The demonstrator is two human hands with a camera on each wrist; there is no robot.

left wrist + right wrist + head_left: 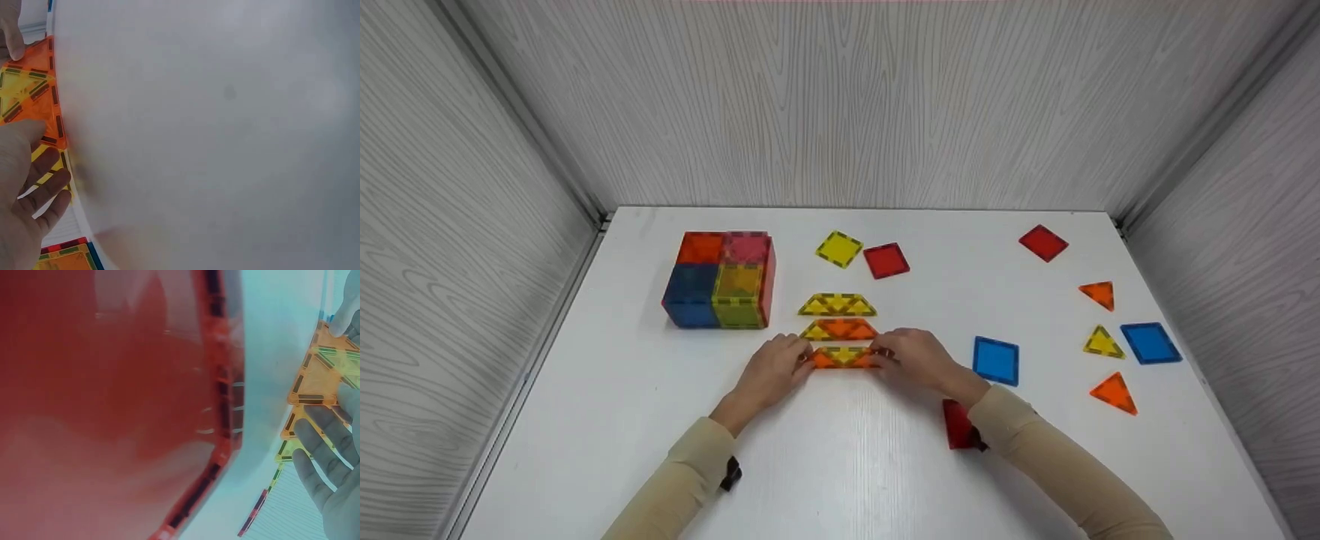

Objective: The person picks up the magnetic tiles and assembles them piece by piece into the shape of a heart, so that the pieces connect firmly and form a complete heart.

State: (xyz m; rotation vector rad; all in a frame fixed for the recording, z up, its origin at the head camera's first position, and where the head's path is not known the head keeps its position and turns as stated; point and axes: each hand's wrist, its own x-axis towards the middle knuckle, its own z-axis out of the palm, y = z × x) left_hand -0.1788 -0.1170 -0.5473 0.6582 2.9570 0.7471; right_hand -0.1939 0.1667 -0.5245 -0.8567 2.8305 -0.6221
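Observation:
Closest to the person is a trapezoid strip of magnetic tiles, a yellow triangle between two orange ones. My left hand pinches its left end, and my right hand pinches its right end. In the left wrist view the left thumb lies on an orange triangle, the other fingers spread loosely. The right wrist view has the right hand at the other orange triangle. Just behind stand a yellow-and-orange strip and an all-yellow strip.
A block of coloured squares stands left. Behind the strips lie yellow and red squares. Rightward are blue squares, a red square and loose triangles. A red tile lies partly under the right forearm.

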